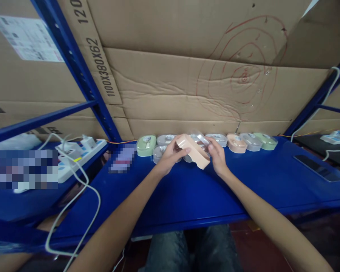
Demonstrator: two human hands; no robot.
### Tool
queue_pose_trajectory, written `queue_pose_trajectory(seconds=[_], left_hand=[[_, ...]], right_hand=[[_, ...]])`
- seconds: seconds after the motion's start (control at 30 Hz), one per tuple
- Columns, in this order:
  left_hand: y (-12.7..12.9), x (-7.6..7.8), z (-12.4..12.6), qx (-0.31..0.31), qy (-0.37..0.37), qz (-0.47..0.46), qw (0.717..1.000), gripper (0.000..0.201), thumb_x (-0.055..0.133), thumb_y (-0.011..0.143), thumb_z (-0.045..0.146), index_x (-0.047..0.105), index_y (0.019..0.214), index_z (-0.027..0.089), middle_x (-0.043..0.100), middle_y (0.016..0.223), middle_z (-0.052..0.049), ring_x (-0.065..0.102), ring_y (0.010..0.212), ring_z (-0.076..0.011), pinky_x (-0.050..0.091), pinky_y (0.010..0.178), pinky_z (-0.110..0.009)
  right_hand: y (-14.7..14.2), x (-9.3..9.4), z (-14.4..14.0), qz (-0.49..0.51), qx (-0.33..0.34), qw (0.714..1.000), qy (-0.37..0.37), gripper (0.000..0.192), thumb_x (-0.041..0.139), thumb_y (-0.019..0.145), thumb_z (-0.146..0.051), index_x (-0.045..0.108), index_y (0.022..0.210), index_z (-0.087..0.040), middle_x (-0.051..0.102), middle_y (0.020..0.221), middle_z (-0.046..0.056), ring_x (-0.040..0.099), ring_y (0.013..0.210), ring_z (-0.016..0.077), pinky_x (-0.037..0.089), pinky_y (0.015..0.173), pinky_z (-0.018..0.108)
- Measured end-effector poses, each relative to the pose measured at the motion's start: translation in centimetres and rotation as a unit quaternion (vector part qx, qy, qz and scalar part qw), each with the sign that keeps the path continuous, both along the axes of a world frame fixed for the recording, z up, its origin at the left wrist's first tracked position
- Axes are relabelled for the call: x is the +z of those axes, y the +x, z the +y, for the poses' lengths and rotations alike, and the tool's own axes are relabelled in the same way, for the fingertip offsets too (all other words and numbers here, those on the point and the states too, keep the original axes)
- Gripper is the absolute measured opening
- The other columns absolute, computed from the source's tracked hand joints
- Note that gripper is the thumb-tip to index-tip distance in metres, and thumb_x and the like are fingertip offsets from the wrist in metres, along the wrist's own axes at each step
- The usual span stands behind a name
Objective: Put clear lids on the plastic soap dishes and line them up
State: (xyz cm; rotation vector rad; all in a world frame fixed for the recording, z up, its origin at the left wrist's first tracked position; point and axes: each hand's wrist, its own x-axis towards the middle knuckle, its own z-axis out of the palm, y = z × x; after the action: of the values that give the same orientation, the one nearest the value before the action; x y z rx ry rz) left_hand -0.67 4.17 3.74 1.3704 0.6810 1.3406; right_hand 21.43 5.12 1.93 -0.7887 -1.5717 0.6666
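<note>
Two-handed handling seems the step in hand, above the blue table (192,200): the left hand (170,156) grasps the tilted peach container (195,152), the right hand (217,155) pinches what may be a clear lid (200,137); the next move calls for steady, matched grips

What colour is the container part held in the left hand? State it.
The container part is pale peach, best seen in the head view.

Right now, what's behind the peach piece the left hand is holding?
Part of a greyish box peeks out behind the peach piece, above the blue surface. The piece and left hand cover whatever else is there, so I can't tell.
</note>
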Motion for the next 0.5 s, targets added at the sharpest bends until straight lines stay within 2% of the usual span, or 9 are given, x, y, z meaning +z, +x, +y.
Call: queue_pose_trajectory(seconds=[0.17,0.33,0.4,0.5], left_hand=[[-0.3,0.5,0.3,-0.015,-0.038,-0.091,0.995,0.072,0.089,0.082,0.057,0.064,0.141,0.023,0.072,0.144,-0.014,0.063,0.144,-0.0387,0.055,0.118,-0.056],[-1.5,1.1,1.1,0.049,-0.073,-0.176,0.980,0.066,0.079,0.089,0.068,0.063,0.131,0.020,0.073,0.134,-0.015,0.067,0.136,-0.0365,0.059,0.113,-0.053],[-2.0,1.2,1.4,0.068,-0.076,-0.185,0.977,0.063,0.072,0.094,0.071,0.062,0.131,0.020,0.073,0.132,-0.015,0.067,0.134,-0.0357,0.060,0.110,-0.052],[-2.5,1.5,1.6,0.079,-0.084,-0.204,0.972,0.066,0.069,0.094,0.076,0.060,0.130,0.021,0.072,0.128,-0.016,0.067,0.131,-0.0357,0.060,0.105,-0.050]], right_hand=[[0.0,-0.5,1.2,0.103,0.043,0.989,-0.098,0.078,0.042,0.097,-0.092,0.060,0.139,-0.029,0.082,0.123,0.012,0.079,0.112,0.0360,0.064,0.094,0.054],[1.6,0.5,2.4,0.124,0.041,0.985,-0.113,0.085,0.028,0.098,-0.095,0.058,0.141,-0.028,0.083,0.122,0.015,0.082,0.095,0.0347,0.064,0.081,0.052],[3.4,1.2,2.9,0.108,0.015,0.990,-0.089,0.086,0.034,0.095,-0.097,0.061,0.139,-0.028,0.083,0.121,0.014,0.082,0.096,0.0359,0.064,0.082,0.053],[7.9,2.4,3.2,0.017,-0.015,0.999,-0.042,0.075,0.061,0.091,-0.090,0.071,0.133,-0.028,0.084,0.120,0.011,0.081,0.100,0.0366,0.064,0.092,0.055]])
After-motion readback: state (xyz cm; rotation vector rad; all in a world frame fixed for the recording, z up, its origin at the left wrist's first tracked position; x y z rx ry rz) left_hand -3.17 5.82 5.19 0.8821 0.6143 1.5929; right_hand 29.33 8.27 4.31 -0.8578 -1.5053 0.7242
